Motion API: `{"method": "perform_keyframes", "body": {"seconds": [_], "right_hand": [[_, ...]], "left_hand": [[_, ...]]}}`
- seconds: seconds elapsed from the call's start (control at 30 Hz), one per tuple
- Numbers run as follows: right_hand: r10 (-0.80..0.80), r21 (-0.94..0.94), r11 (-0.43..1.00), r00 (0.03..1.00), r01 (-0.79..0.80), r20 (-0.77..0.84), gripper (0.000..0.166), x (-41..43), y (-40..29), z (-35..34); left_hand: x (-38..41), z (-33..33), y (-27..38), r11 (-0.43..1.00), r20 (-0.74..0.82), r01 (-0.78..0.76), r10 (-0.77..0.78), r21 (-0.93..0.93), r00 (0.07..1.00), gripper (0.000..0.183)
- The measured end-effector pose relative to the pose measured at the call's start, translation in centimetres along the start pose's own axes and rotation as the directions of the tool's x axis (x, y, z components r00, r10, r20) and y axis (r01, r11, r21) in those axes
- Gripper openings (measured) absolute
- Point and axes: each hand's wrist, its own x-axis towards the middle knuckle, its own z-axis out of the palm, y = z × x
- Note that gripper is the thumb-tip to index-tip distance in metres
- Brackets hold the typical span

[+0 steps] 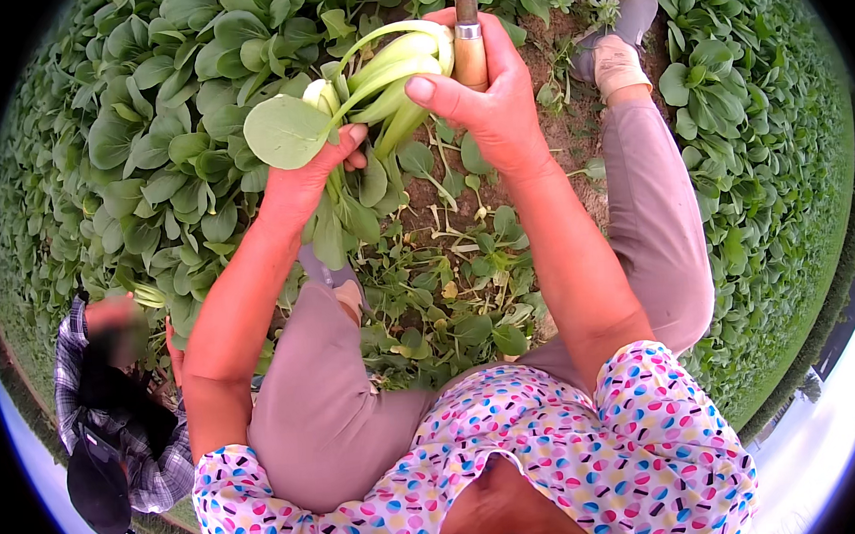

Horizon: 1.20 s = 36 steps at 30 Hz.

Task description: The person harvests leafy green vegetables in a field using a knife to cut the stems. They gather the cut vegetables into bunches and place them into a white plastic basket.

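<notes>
My right hand (pixel 495 107) grips a tool with a pale wooden handle (pixel 470 65) and a metal ferrule. Its metal shank (pixel 465 0) runs out past the top edge, so the working end is hidden. The same hand's thumb presses on a head of bok choy (pixel 395 69), whose pale stalks point down to the left. My left hand (pixel 313 164) is closed around leafy stems below it. A pale cut base (pixel 320 95) shows just above that hand, apparently of another bok choy. One broad round leaf (pixel 286 131) partly covers the left fingers.
Dense bok choy rows stand on the left (pixel 145 129) and right (pixel 708 85). Loose trimmed leaves (pixel 465 287) litter the soil (pixel 565 129) between my feet. At left, a person in a plaid shirt (pixel 145 485) and dark cap bends over the plants.
</notes>
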Motion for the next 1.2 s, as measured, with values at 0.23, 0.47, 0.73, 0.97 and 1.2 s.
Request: {"method": "perform_keyframes", "body": {"seconds": [0.23,0.47,0.73,0.97,1.2], "right_hand": [[-0.039,-0.231,0.973,0.988,0.003,-0.149,0.048,0.4,0.7,-3.5],[0.089,-0.233,0.969,0.996,-0.082,0.018,0.047,-0.7,1.5,0.5],[0.233,-0.344,0.918,0.97,-0.198,0.065,0.047,-0.8,4.9,0.5],[0.197,-0.725,0.674,0.98,-0.142,-0.008,0.059,-0.4,7.8,-0.2],[0.412,-0.33,0.831,0.894,-0.447,-0.174,0.038,3.8,12.3,-1.8]], "left_hand": [[1.1,-5.2,1.0,0.931,-0.038,-0.176,0.173,-0.32,0.984,0.07],[0.5,-0.6,3.0,0.961,0.27,-0.253,0.216,0.11,0.938,0.082],[1.0,0.4,-1.3,0.997,0.237,0.003,-0.02,0.074,0.971,0.067],[3.7,-1.0,-2.9,0.854,0.035,0.007,-0.029,0.52,0.999,0.057],[10.0,0.3,3.9,0.345,0.068,-0.063,-0.003,0.936,0.998,0.095]]}}
